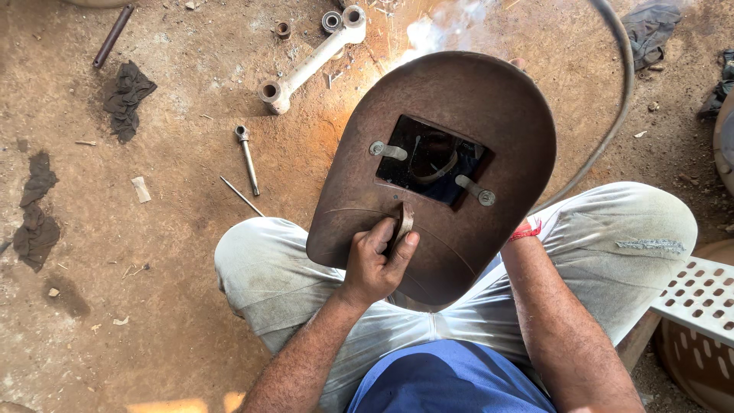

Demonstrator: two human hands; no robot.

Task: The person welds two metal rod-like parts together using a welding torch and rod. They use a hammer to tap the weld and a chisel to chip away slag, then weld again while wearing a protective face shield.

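My left hand (376,260) grips the strap handle on the back of a brown hand-held welding shield (451,99) with a dark glass window (432,159). The shield is held up in front of me, over my knees. My right forearm, with a red wrist thread (525,230), reaches forward under the shield; the right hand itself is hidden behind it. Bright sparks and white smoke (440,30) rise from the ground just beyond the shield's top edge. A grey welding cable (623,84) curves round from the right.
On the dirt floor lie a white metal link arm with ring ends (310,65), a bolt (247,157), a thin rod (241,195), small bushings (330,21), dark rags (126,95) and a pipe (113,34). A perforated white metal piece (699,294) sits at right.
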